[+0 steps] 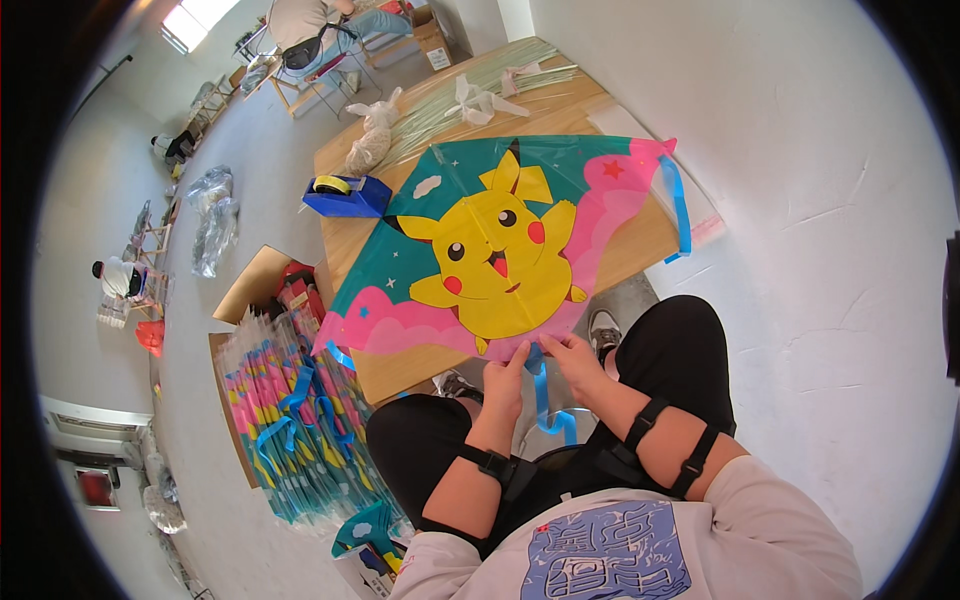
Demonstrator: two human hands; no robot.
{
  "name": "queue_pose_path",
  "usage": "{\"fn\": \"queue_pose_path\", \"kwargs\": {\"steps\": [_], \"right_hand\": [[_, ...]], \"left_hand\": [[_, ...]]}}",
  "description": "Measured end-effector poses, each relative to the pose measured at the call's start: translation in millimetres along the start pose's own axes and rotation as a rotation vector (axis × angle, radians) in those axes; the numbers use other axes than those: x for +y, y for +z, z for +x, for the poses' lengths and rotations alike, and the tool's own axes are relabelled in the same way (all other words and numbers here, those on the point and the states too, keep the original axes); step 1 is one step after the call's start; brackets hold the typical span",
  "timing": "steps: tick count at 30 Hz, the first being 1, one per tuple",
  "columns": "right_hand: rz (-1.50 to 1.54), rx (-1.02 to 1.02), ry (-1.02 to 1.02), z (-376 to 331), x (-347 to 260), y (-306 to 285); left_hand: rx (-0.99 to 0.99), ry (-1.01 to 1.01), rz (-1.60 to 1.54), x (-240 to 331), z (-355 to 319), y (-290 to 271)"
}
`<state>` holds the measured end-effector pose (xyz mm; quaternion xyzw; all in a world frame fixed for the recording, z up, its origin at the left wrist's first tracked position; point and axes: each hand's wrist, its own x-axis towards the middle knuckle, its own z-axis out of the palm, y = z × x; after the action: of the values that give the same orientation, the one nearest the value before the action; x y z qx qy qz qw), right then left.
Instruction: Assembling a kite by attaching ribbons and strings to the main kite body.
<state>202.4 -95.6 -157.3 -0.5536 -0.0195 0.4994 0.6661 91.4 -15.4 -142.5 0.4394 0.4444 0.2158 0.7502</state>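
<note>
Pink film along the near edge of the kite (600, 215) is pinched between the thumb and fingers of the left hand (504, 377); the right hand (573, 362) has a similar grip on the same edge just beside it, the two sets of fingertips close together. From this spot a blue ribbon (542, 393) hangs in loose curls between the forearms, which wear black straps (648, 422). The kite is spread out face up, mostly over the wooden tabletop (625, 243), its near edge reaching past the wood toward the lap. A yellow cartoon figure with red cheeks fills its middle, on green with pink borders, and a shorter blue strip (681, 215) dangles from the right wingtip.

Near the kite's left side sits a blue tape dispenser (347, 199) with a yellow roll. Beyond it are a knotted whitish bag (371, 140) and a bundle of thin pale rods (430, 122) bound with white ties. Left of the tabletop, a cardboard box (250, 286) is packed with colourful kites in clear sleeves (290, 410). Farther off, clear plastic bags (213, 225) lie on the grey floor (245, 150), and a seated person (303, 25) shows at the top.
</note>
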Motion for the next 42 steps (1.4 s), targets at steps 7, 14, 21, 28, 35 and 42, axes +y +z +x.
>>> {"fn": "queue_pose_path", "kwargs": {"steps": [7, 14, 21, 28, 35, 42], "right_hand": [[0.015, 0.031, 0.055, 3, 0, 1], [0.047, 0.067, 0.014, -2, -5, 5], [0.096, 0.055, -0.005, -1, -6, 6], [0.060, 0.100, 0.064, -9, -18, 9], [-0.212, -0.070, 0.078, -10, -7, 1], [-0.388, -0.149, 0.035, -16, -3, -12]], "left_hand": [[0.070, -0.164, -0.036, -4, 6, -6], [0.071, -0.102, 0.009, 0, -1, -2], [-0.003, -0.019, -0.015, 5, -9, 6], [0.047, -0.087, -0.007, -1, -4, 0], [0.089, -0.051, -0.056, -15, 5, -19], [0.043, 0.120, 0.134, -25, 5, -31]]}}
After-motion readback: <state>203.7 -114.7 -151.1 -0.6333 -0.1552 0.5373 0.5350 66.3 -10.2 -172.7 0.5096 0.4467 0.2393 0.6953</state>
